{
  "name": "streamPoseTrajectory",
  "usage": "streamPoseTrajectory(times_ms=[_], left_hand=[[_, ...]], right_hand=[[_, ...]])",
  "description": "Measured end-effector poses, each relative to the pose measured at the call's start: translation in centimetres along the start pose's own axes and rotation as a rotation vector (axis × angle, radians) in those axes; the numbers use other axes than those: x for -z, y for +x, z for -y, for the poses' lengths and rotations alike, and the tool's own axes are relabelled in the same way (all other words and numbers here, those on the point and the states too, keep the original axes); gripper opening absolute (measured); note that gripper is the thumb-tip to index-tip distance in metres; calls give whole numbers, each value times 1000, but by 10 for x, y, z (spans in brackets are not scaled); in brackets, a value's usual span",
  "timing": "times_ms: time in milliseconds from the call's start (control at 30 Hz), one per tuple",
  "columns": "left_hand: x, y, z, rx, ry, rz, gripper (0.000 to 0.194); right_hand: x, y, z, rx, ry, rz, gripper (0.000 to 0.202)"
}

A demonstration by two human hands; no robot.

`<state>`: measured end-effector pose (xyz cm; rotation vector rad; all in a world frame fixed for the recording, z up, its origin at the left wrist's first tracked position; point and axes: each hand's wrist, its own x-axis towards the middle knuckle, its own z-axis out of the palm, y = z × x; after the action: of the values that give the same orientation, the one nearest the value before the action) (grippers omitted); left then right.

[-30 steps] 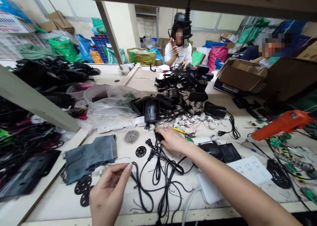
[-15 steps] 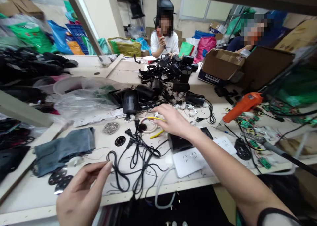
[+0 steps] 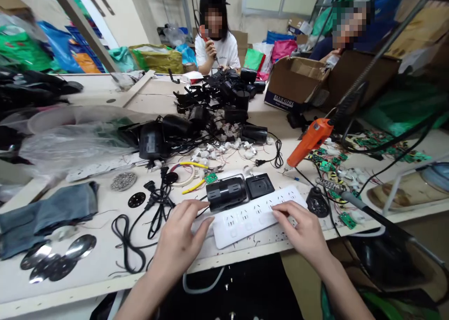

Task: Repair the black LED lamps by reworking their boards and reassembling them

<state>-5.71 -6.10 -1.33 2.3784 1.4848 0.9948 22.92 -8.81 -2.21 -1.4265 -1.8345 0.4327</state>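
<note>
A white power strip (image 3: 242, 226) lies at a slant near the table's front edge. My left hand (image 3: 184, 229) is at its left end, thumb and fingers apart with nothing between them. Over the strip's right half rests my right hand (image 3: 300, 226), fingers bent and slightly parted, holding nothing that I can see. Just behind the strip are a black cylindrical housing (image 3: 226, 192) on its side and a black square tray-like part (image 3: 260, 185). Left of my left hand lie black power cords (image 3: 129, 245) with plugs. A small green circuit board (image 3: 211, 178) sits behind the housing.
An orange electric screwdriver (image 3: 310, 142) stands to the right, near a soldering iron (image 3: 365, 205) and scattered circuit boards (image 3: 347, 220). Black discs (image 3: 63, 267) and a grey cloth (image 3: 52, 212) lie left. Black housings (image 3: 152, 142) are piled behind. Two people sit across the table.
My right hand has drawn back from the yellow wire to the power strip. My left hand has moved right, away from the cords, and its pinched fingers have parted. The view has shifted.
</note>
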Motion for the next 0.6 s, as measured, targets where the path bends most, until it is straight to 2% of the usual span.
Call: streamPoseTrajectory(times_ms=[200, 333, 433, 600], left_hand=[[-15, 25, 11, 0, -2, 205, 50], [-27, 36, 18, 24, -50, 298, 56], [-33, 38, 22, 44, -68, 314, 57], [-38, 37, 26, 96, -73, 250, 57]], right_hand=[[-17, -5, 7, -6, 24, 20, 14], [-20, -9, 10, 5, 0, 11, 16], [-13, -11, 6, 16, -48, -38, 16], [5, -13, -10, -28, -187, -128, 12]])
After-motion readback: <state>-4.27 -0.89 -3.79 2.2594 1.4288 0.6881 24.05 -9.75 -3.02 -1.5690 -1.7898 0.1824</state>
